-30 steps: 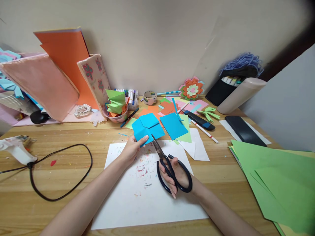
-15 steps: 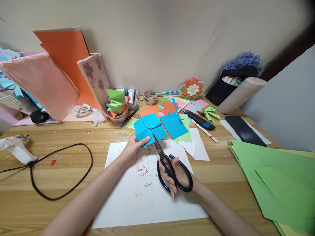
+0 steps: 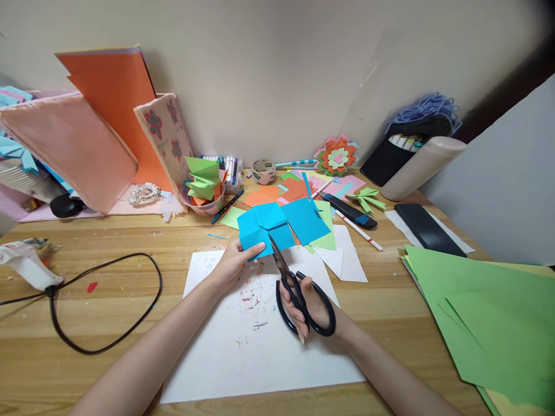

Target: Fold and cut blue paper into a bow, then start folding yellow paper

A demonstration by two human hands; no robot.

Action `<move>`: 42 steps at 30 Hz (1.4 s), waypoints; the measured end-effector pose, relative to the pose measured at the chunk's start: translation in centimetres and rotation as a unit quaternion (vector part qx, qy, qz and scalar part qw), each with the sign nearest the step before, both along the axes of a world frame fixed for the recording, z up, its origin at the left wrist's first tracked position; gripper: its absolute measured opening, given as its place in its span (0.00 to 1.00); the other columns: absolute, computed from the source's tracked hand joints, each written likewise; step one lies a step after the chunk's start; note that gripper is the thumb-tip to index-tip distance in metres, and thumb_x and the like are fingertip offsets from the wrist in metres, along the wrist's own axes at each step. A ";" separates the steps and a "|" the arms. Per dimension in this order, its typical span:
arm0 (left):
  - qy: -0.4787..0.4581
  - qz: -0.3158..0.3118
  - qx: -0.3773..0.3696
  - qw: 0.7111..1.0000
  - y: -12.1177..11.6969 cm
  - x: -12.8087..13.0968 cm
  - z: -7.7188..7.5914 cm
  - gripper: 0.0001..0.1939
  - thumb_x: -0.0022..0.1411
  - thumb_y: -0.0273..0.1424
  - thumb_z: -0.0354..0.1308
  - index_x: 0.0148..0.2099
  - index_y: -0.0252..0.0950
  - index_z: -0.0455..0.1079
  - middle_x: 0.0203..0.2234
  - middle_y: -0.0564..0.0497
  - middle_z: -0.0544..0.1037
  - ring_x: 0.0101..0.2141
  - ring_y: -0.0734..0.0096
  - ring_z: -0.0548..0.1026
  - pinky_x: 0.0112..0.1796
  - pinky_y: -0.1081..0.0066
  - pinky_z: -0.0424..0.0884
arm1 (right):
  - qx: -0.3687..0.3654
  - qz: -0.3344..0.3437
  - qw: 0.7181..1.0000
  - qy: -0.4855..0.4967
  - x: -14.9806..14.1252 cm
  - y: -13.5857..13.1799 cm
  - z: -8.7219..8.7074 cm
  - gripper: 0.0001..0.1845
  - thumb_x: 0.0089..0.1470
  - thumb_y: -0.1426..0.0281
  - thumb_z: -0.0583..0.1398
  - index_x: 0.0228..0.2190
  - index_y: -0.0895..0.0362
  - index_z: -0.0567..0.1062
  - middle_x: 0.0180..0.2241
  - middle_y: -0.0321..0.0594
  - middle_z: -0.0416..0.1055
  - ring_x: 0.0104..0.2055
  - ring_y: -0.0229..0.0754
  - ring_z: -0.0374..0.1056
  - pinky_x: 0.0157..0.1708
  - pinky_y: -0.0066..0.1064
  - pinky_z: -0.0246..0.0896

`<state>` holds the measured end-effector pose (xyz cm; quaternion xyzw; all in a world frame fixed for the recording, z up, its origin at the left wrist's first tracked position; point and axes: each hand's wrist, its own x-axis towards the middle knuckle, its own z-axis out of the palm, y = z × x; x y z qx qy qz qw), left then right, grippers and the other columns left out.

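My left hand (image 3: pixel 240 263) pinches the near left corner of a creased blue paper square (image 3: pixel 254 234), thumb on top. Slits run in toward the middle of this paper. My right hand (image 3: pixel 303 309) is wrapped through the handles of black scissors (image 3: pixel 284 271). Their blades look nearly closed and lie at the paper's near edge, along a slit. Behind and to the right, a second blue sheet (image 3: pixel 307 222) lies on a light green sheet (image 3: pixel 328 231). Beneath both hands is a marked white sheet (image 3: pixel 217 358).
A glue gun (image 3: pixel 30 266) with a looped black cord (image 3: pixel 160 289) lies left. Green sheets (image 3: pixel 489 323) and a black phone (image 3: pixel 429 229) lie right. Farther back are a cup of paper scraps (image 3: pixel 206 199), a box cutter (image 3: pixel 351 211), a tape roll (image 3: pixel 263 171) and a layered paper flower (image 3: pixel 337 155).
The blue paper's right part has shifted slightly and sits flatter, with the scissors still at its near edge. Both hands keep nearly the same place; the view has moved a little.
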<state>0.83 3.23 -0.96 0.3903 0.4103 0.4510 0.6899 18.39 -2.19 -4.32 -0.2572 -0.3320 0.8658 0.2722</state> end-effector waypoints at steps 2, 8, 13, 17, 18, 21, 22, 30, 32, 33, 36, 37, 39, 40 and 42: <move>-0.001 0.000 0.001 1.000 0.0 0.0 0.0 0.14 0.52 0.33 0.63 0.41 0.33 0.73 0.37 0.45 0.77 0.38 0.64 0.74 0.37 0.68 0.69 | 0.001 -0.014 1.000 0.003 0.0 -0.2 0.1 0.35 0.34 0.36 0.55 0.24 0.57 0.63 0.09 0.27 0.60 0.07 0.33 0.57 0.06 0.23 0.58; 0.001 -0.002 0.004 1.000 0.1 0.0 0.0 0.15 0.50 0.34 0.64 0.40 0.33 0.73 0.35 0.47 0.78 0.34 0.68 0.74 0.33 0.72 0.67 | 0.019 -0.049 0.999 -0.005 -0.1 -0.5 -0.1 0.33 0.38 0.39 0.55 0.26 0.58 0.64 0.11 0.27 0.61 0.08 0.31 0.58 0.07 0.21 0.58; 0.003 -0.006 0.000 1.000 0.0 0.1 0.0 0.12 0.48 0.34 0.65 0.35 0.33 0.74 0.29 0.50 0.78 0.28 0.74 0.72 0.28 0.76 0.64 | -0.011 -0.019 0.999 0.030 -0.4 -0.2 -0.7 0.36 0.34 0.35 0.53 0.25 0.57 0.63 0.10 0.28 0.62 0.08 0.34 0.59 0.08 0.25 0.60; 0.003 -0.012 0.002 1.000 0.0 0.1 -0.2 0.13 0.50 0.34 0.65 0.38 0.34 0.74 0.34 0.48 0.78 0.33 0.70 0.74 0.32 0.73 0.67 | 0.011 -0.047 0.999 0.007 -0.8 -0.4 -0.5 0.37 0.32 0.35 0.53 0.25 0.57 0.62 0.10 0.27 0.61 0.08 0.33 0.58 0.07 0.23 0.59; 0.002 -0.014 0.003 1.000 0.0 0.1 -0.3 0.14 0.50 0.34 0.64 0.39 0.33 0.74 0.35 0.46 0.78 0.35 0.68 0.74 0.34 0.72 0.67 | 0.020 -0.054 0.998 -0.001 -0.8 -0.5 -0.4 0.37 0.32 0.35 0.53 0.25 0.57 0.62 0.10 0.27 0.61 0.08 0.32 0.58 0.08 0.23 0.59; -0.003 -0.020 0.011 1.000 0.0 0.0 -0.5 0.16 0.51 0.35 0.64 0.41 0.33 0.73 0.38 0.44 0.77 0.38 0.63 0.74 0.37 0.68 0.68 | 0.033 -0.060 0.998 -0.013 -0.9 -0.7 -0.1 0.38 0.32 0.34 0.52 0.25 0.58 0.63 0.10 0.27 0.60 0.08 0.32 0.58 0.08 0.24 0.60; -0.006 -0.019 0.013 1.000 0.0 0.0 -0.5 0.16 0.51 0.35 0.64 0.41 0.33 0.73 0.38 0.44 0.78 0.39 0.63 0.74 0.38 0.67 0.68 | 0.036 -0.059 0.998 -0.015 -1.0 -0.8 0.0 0.38 0.31 0.34 0.52 0.25 0.58 0.63 0.10 0.27 0.60 0.08 0.32 0.58 0.08 0.24 0.60; -0.024 -0.006 0.018 1.000 0.1 0.1 -0.3 0.15 0.50 0.36 0.64 0.38 0.33 0.74 0.33 0.46 0.78 0.34 0.67 0.74 0.38 0.67 0.68 | 0.046 -0.046 0.998 0.016 -1.2 -1.0 -0.6 0.38 0.34 0.34 0.49 0.26 0.57 0.63 0.11 0.27 0.59 0.08 0.32 0.56 0.08 0.25 0.59; -0.023 -0.003 0.017 1.000 0.1 0.1 -0.2 0.14 0.49 0.36 0.65 0.37 0.33 0.74 0.33 0.47 0.78 0.34 0.68 0.74 0.37 0.68 0.68 | 0.039 -0.047 0.998 0.019 -1.1 -0.9 -0.5 0.38 0.34 0.34 0.50 0.26 0.58 0.63 0.10 0.27 0.59 0.08 0.32 0.56 0.08 0.24 0.58; -0.022 -0.005 0.015 1.000 0.1 0.1 -0.2 0.15 0.49 0.36 0.65 0.38 0.33 0.74 0.34 0.47 0.78 0.34 0.67 0.74 0.38 0.68 0.68 | 0.036 -0.049 0.998 0.018 -1.1 -0.8 -0.4 0.38 0.33 0.34 0.50 0.26 0.58 0.63 0.10 0.27 0.59 0.07 0.32 0.56 0.07 0.24 0.58; -0.020 -0.014 0.009 1.000 0.0 0.0 -0.2 0.16 0.49 0.36 0.65 0.40 0.33 0.73 0.37 0.45 0.78 0.36 0.65 0.74 0.39 0.66 0.68 | 0.029 -0.038 0.999 0.014 -1.0 -0.6 0.0 0.37 0.32 0.34 0.52 0.25 0.57 0.62 0.09 0.27 0.59 0.07 0.32 0.56 0.07 0.25 0.58; -0.019 -0.016 0.008 1.000 0.0 0.0 -0.2 0.17 0.50 0.36 0.64 0.41 0.33 0.73 0.37 0.45 0.78 0.37 0.64 0.74 0.39 0.66 0.68 | 0.027 -0.032 0.999 0.014 -0.9 -0.5 0.1 0.37 0.31 0.34 0.53 0.24 0.57 0.62 0.09 0.27 0.59 0.07 0.33 0.56 0.07 0.25 0.58; -0.016 -0.018 0.007 1.000 -0.1 0.0 -0.1 0.16 0.50 0.36 0.64 0.40 0.33 0.73 0.37 0.44 0.78 0.36 0.64 0.74 0.39 0.66 0.68 | 0.026 -0.033 0.999 0.009 -0.8 -0.4 0.1 0.37 0.32 0.35 0.53 0.25 0.57 0.62 0.09 0.27 0.59 0.07 0.33 0.56 0.07 0.25 0.58; -0.015 -0.019 0.006 1.000 -0.1 0.0 0.0 0.16 0.50 0.36 0.64 0.40 0.33 0.73 0.37 0.44 0.78 0.36 0.65 0.74 0.38 0.67 0.68 | 0.027 -0.037 0.999 0.005 -0.7 -0.5 0.1 0.37 0.32 0.35 0.53 0.24 0.57 0.62 0.09 0.27 0.59 0.07 0.33 0.56 0.07 0.25 0.58; -0.015 -0.018 0.005 1.000 -0.1 0.1 0.1 0.15 0.50 0.35 0.64 0.39 0.33 0.73 0.36 0.45 0.78 0.35 0.65 0.74 0.37 0.68 0.68 | 0.035 -0.049 0.998 -0.008 -0.6 -0.6 0.1 0.36 0.33 0.35 0.53 0.25 0.57 0.63 0.10 0.27 0.59 0.07 0.32 0.56 0.07 0.24 0.57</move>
